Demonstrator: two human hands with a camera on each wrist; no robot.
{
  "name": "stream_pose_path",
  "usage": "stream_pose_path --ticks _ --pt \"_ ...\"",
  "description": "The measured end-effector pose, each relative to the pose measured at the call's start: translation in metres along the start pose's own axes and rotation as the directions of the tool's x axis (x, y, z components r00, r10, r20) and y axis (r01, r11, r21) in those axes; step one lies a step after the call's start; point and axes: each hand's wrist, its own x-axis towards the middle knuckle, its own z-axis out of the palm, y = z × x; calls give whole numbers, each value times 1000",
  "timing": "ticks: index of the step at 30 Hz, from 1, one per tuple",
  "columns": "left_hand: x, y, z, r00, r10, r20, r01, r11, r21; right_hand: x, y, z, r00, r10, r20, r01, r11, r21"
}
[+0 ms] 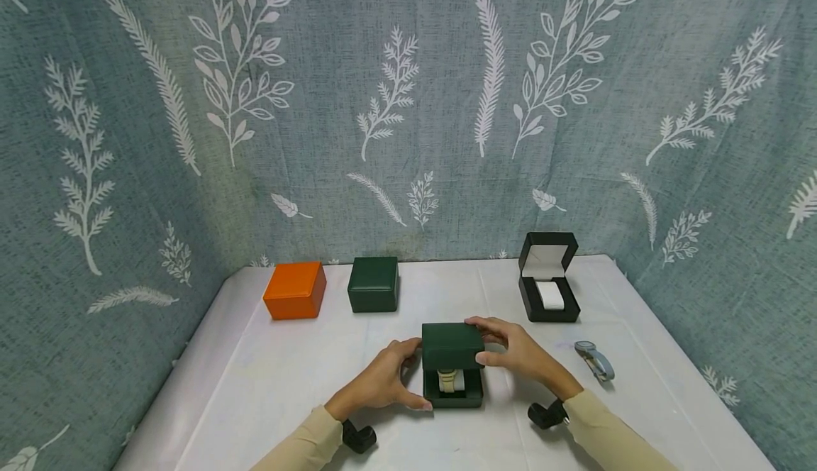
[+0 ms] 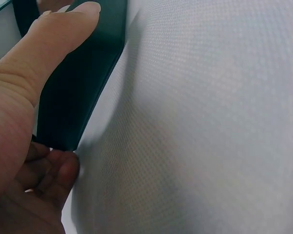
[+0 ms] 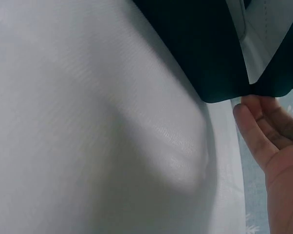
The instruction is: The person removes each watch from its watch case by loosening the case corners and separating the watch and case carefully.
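In the head view a green watch box (image 1: 453,399) sits on the table with its lid (image 1: 452,346) tilted partway up. A gold-toned watch (image 1: 448,381) shows inside, wrapped on a white cushion. My left hand (image 1: 381,377) grips the box's base from the left, thumb at the front corner and fingers behind. The left wrist view has that thumb (image 2: 64,34) lying along the green side. From the right, my right hand (image 1: 520,352) holds the lid between thumb and fingers. Its fingertips (image 3: 253,105) touch the back near the hinge in the right wrist view.
An orange box (image 1: 295,291) and a second green box (image 1: 374,284), both closed, stand at the back left. At the back right an open black box (image 1: 549,299) holds a white cushion. A grey-blue watch (image 1: 595,361) lies right of my right hand. Patterned cloth surrounds the table.
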Motion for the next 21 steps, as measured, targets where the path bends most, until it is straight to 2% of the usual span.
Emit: stream_pose_path --ticks 4,8,12,15,21 --pt "-2 1 0 1000 -5 -1 5 1000 -2 3 -1 0 1000 18 -4 -18 999 28" --pt "-3 3 0 1000 -9 -9 9 1000 9 6 -4 0 997 71 -8 -71 996 58" --pt "-3 5 0 1000 -15 -12 15 1000 11 9 -9 -2 991 131 -8 -131 990 47" --pt "-3 6 0 1000 -26 -10 26 1000 15 14 -12 -4 981 195 -24 -193 980 45" --pt "-4 6 1 998 -62 -9 62 998 34 26 -13 -5 959 281 -44 -272 951 145"
